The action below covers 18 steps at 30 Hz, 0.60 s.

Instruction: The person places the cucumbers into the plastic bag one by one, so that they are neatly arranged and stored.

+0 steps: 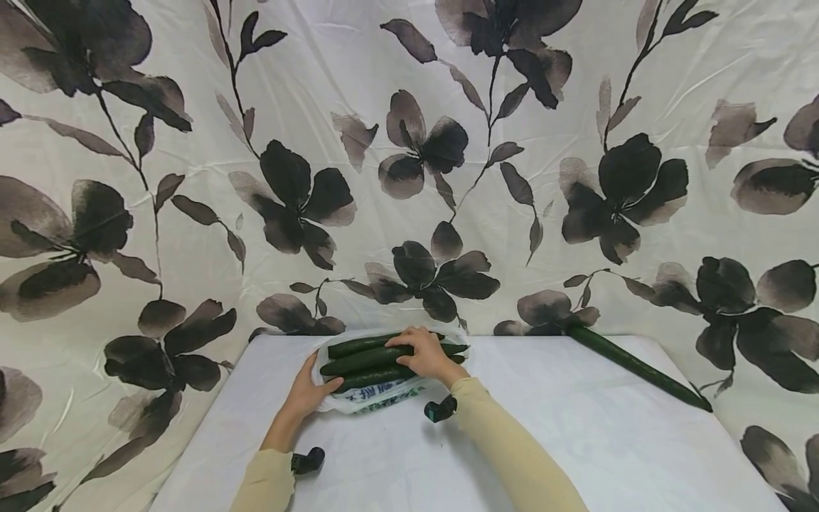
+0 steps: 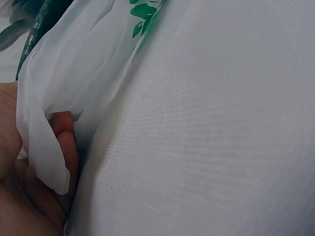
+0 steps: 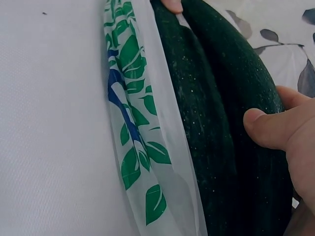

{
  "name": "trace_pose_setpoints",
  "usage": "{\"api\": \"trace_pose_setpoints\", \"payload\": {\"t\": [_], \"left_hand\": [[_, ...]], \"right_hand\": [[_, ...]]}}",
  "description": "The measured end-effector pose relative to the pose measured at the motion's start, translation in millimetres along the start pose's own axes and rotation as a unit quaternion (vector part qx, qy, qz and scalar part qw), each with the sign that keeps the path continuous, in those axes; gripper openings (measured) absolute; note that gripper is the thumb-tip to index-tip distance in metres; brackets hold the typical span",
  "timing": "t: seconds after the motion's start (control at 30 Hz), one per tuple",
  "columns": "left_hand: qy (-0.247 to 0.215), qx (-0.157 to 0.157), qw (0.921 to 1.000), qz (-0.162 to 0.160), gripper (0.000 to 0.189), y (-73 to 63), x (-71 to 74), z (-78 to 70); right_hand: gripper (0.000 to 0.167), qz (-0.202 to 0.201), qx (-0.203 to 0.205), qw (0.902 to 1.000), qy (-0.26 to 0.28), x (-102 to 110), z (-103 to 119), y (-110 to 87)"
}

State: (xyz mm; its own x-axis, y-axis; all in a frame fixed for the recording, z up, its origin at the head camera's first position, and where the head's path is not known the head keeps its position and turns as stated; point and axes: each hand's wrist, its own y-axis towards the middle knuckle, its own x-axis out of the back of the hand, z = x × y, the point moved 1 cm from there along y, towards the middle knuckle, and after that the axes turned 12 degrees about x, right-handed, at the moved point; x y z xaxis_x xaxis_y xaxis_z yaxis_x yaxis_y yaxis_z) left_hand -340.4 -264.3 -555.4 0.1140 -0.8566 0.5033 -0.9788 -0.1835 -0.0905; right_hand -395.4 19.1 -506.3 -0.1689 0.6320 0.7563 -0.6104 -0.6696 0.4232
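Note:
Several dark green cucumbers [image 1: 365,361] lie side by side in a white plastic bag [image 1: 348,404] printed with green leaves and blue lettering. My right hand [image 1: 425,352] grips the upper cucumber [image 3: 246,64] from above, thumb on the near side and fingers over the far side. At the bag's left end, my left hand [image 1: 303,393] holds the plastic, its fingers [image 2: 69,142] beneath a fold of the bag [image 2: 44,142]. The left thumb reaches onto the cucumbers' left end. The bag hides the cucumbers' undersides.
A single long cucumber [image 1: 640,366] lies slanted at the right back of the white table [image 1: 544,427]. Behind the table hangs a flower-patterned cloth [image 1: 358,235], close to the bag's far side. Small black cameras sit at both wrists.

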Motion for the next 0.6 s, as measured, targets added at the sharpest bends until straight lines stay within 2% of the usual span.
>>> {"api": "trace_pose_setpoints", "payload": {"t": [0.33, 0.6], "left_hand": [[-0.004, 0.006, 0.9999, 0.008, 0.089, 0.3, -0.3, 0.8], [0.005, 0.011, 0.9999, 0.000, 0.090, 0.8, 0.1, 1.2]], "right_hand": [[0.034, 0.018, -0.004, 0.9996, -0.022, -3.7, -1.3, -0.7], [0.034, 0.019, -0.006, 0.9994, -0.027, -4.9, -2.6, -1.3]]}}
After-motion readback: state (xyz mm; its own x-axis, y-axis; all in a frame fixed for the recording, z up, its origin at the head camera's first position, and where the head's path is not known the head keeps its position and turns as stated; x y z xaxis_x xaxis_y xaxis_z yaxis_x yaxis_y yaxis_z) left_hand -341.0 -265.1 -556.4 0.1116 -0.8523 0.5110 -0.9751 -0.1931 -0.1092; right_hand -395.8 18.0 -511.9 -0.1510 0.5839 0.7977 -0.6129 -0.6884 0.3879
